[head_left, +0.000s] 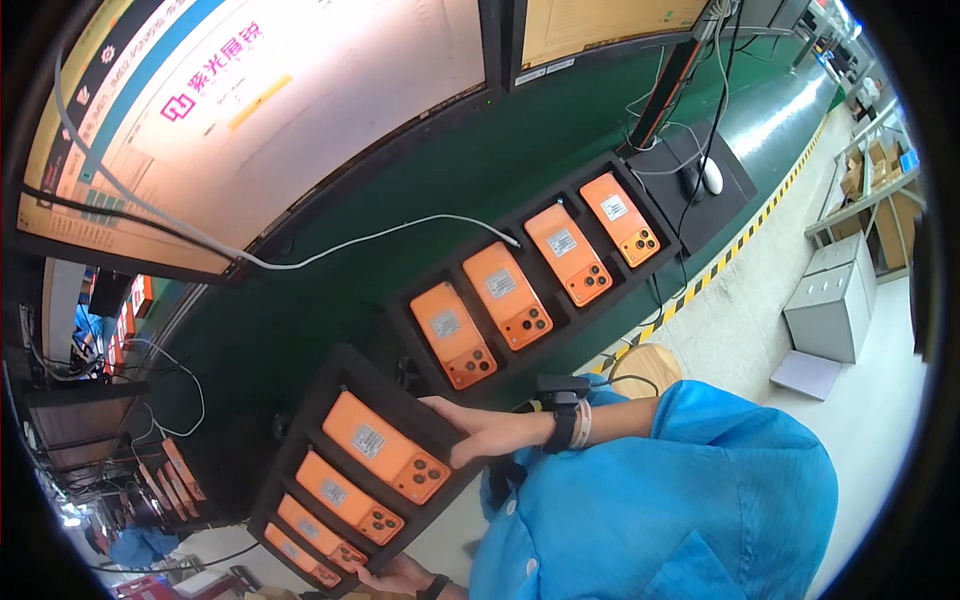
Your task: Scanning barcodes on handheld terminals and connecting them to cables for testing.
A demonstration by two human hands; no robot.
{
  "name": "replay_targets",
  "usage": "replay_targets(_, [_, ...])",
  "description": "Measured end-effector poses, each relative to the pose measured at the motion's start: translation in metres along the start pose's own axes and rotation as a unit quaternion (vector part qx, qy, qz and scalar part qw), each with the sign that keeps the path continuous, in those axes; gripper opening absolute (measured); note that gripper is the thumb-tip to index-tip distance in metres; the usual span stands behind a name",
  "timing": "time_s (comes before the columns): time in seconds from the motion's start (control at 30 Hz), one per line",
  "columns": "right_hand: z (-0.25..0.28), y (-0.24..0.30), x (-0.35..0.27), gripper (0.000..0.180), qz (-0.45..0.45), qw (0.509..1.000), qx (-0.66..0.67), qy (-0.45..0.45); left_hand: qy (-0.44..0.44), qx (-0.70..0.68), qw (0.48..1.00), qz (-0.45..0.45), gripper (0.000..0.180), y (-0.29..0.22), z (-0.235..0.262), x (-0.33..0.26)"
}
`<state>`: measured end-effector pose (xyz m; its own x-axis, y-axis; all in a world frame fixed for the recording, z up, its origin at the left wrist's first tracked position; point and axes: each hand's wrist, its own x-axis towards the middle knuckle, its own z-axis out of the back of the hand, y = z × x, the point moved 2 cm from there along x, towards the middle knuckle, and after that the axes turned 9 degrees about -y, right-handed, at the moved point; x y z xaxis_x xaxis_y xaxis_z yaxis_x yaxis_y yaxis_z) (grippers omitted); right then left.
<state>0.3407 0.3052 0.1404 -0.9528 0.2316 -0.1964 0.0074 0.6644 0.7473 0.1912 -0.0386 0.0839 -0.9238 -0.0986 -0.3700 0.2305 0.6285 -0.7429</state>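
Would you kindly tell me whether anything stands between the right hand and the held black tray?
Nothing visible does: the bare right hand directly grips the edge of the black tray, in which four orange phones lie.

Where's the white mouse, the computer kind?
In the head view, the white mouse is at upper right, on the black mat, just right of the farther black phone tray.

monitor screen [350, 85]: large magenta lettering [225, 62] | orange phones [513, 304]: white labels [501, 284], print too small
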Motion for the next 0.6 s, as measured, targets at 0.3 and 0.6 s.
replay_targets(0.3, [0.027,0.000,-0.021,0.085,0.067,0.984,-0.099,-0.132,0.130,0.041,0.990,0.048,0.055,0.004,-0.028,-0.027])
replay_targets(0.6, [0.173,0.049,-0.188,0.092,0.059,0.865,-0.033,-0.497,0.288,0.325,0.841,0.324,0.055,0.114,-0.072,-0.055])
